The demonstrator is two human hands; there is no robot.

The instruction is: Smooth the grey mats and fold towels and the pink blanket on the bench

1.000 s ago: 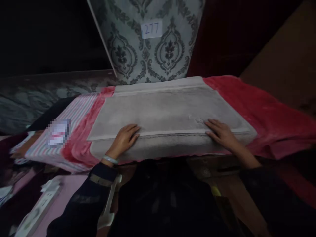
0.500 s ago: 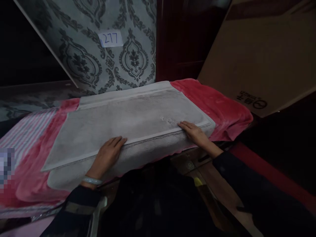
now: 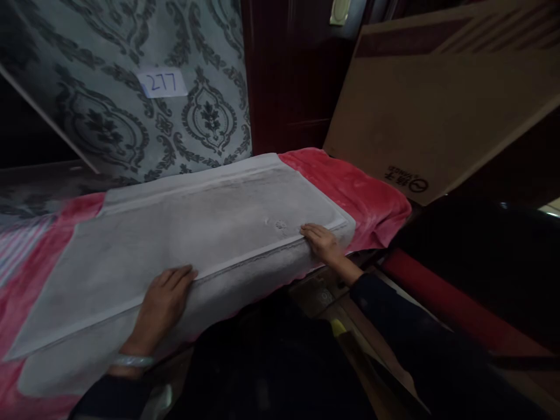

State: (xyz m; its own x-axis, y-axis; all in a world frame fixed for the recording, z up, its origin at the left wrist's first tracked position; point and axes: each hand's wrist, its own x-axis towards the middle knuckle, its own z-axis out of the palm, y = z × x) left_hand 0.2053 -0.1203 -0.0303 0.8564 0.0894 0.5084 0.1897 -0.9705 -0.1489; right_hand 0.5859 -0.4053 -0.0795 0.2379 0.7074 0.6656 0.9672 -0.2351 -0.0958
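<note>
A large grey cloth (image 3: 210, 219) lies spread over a pink-red blanket (image 3: 345, 181), with paler strips along its far and near edges. My left hand (image 3: 164, 300) rests on the near strip, left of the middle, its fingers laid flat and close together. Farther right on the same strip lies my right hand (image 3: 321, 240), fingers stretched over the cloth and thumb hidden. Just left of its fingertips is a small, light, rough-looking patch (image 3: 280, 224). A lighter band of grey fabric (image 3: 245, 286) hangs below the strip towards me.
A patterned wall (image 3: 210, 116) with a paper label (image 3: 163, 83) reading 277 stands behind. A dark red door (image 3: 293, 76) and a large cardboard sheet or box (image 3: 415, 116) are at the back right. Striped fabric (image 3: 21, 245) shows at the left.
My view has turned to the right, so the whole scene sits farther left. Both hands stay at about the same places on the cloth.
</note>
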